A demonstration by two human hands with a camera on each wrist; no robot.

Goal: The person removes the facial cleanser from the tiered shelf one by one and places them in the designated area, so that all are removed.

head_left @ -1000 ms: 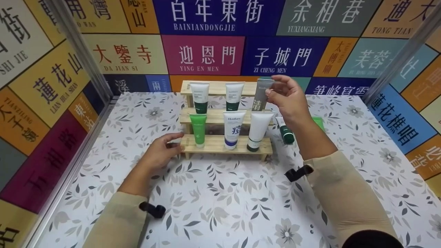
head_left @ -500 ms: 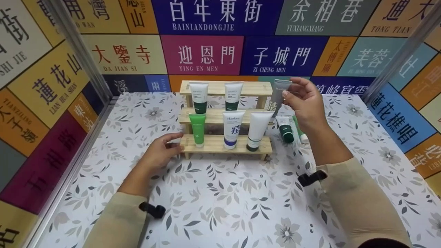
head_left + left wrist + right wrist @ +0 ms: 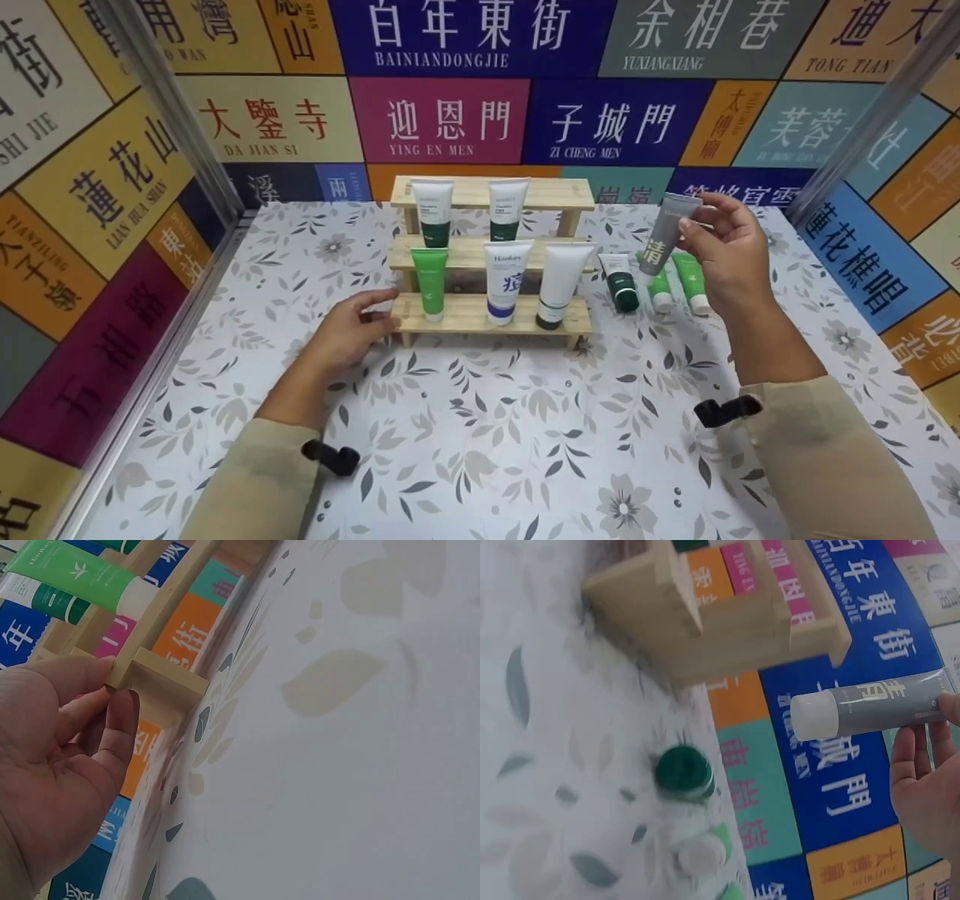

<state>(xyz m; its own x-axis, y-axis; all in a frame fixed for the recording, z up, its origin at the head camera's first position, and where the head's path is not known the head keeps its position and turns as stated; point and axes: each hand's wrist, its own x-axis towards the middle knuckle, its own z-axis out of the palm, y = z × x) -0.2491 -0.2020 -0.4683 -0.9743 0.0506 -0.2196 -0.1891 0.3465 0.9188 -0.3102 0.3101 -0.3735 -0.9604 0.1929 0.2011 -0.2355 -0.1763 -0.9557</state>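
My right hand [image 3: 731, 247] pinches a grey squeeze tube [image 3: 663, 240] by its crimped end, right of the wooden display rack [image 3: 559, 193]. The tube tilts, and in the right wrist view its white cap [image 3: 814, 716] points away from the fingers. My left hand [image 3: 351, 330] pinches the left end of the rack's lowest board, thumb and fingers on either side of it in the left wrist view. On that step stand a green tube [image 3: 431, 281], a white tube with blue print [image 3: 508, 277] and a plain white tube [image 3: 562, 281]. Two white-and-green tubes [image 3: 508, 206] stand higher up.
Right of the rack, a white-and-dark-green tube [image 3: 621, 283] and two green tubes [image 3: 691, 283] lie on the flower-patterned tabletop [image 3: 480, 442]. Panels with large lettering [image 3: 442, 120] wall in the back and sides.
My right hand has carried the grey tube off the rack, to the right and slightly down, above the lying tubes. The left hand stays at the rack's end.
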